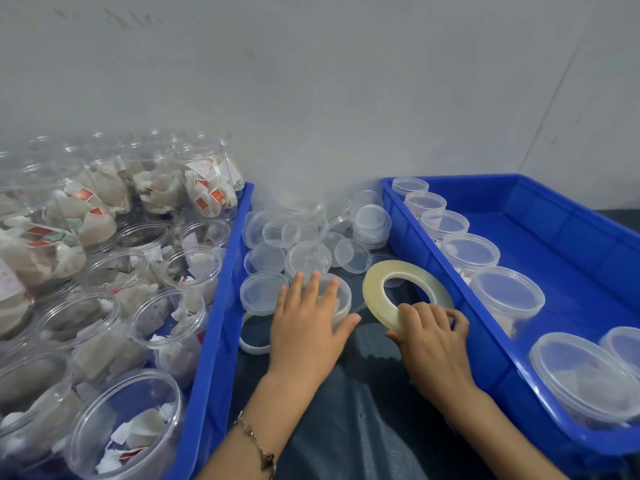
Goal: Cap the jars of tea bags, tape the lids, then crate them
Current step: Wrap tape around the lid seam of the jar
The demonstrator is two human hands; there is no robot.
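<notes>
Left hand (308, 327) is lying flat, fingers straight and spread, pressing down on the lid of a clear capped jar (341, 299) standing on the dark cloth (353, 410) between the two crates. Right hand (433, 336) is curling its fingers and thumb round the near edge of a roll of clear tape (381, 292) — the roll is tilting up off the cloth, just beside the jar. A bracelet (258, 445) is sitting on the left wrist. To the left, a blue crate (211, 341) is holding open jars of tea bags (166, 327), uncapped. To the right, a second blue crate (491, 348) is holding capped jars (507, 294) in a row along its near wall. Farther back, loose clear lids (308, 256) are lying heaped on the cloth between the crates — against a grey wall (346, 98).
</notes>
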